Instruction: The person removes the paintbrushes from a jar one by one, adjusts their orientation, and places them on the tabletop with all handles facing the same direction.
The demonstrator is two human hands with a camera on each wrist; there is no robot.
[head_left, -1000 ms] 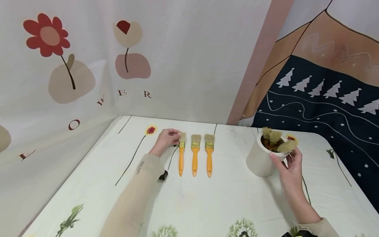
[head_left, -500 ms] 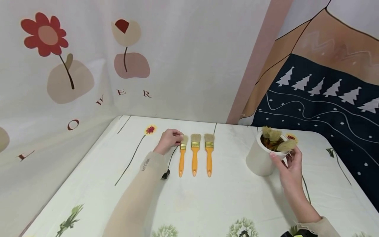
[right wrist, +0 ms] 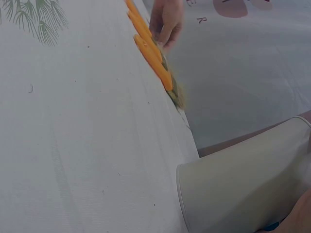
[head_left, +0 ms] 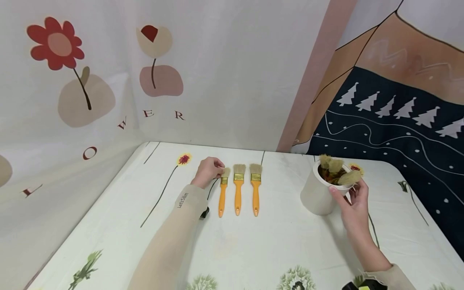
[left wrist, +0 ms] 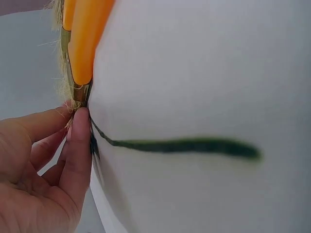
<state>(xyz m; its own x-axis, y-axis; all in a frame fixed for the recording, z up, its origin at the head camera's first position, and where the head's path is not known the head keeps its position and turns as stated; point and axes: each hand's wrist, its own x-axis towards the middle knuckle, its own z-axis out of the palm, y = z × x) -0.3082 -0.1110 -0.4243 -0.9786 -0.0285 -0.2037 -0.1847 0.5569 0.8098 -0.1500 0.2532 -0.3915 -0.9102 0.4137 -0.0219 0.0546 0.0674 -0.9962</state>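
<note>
Three brushes with orange handles and pale bristles lie side by side on the table, handles toward the person: a left brush [head_left: 222, 197], a middle brush [head_left: 238, 193] and a right brush [head_left: 255, 193]. My left hand [head_left: 209, 172] pinches the bristle tip of the left brush; in the left wrist view the thumb and fingers of that hand [left wrist: 53, 165] meet at the bristles. At the right, my right hand [head_left: 357, 207] holds the rim of an upright white pot [head_left: 316, 195], which has tufted, bristly tops inside. The right wrist view shows the side of the pot [right wrist: 243, 179].
A white cloth with printed flowers covers the table [head_left: 253, 249]. Behind it hangs a pale curtain [head_left: 232, 80] with flower prints and letters, and at the right a dark cloth [head_left: 391, 133] with white trees.
The left brush has shifted slightly toward the person and its bristle end moved a little right, with my left hand at its tip. My right hand and the pot have stayed in place.
</note>
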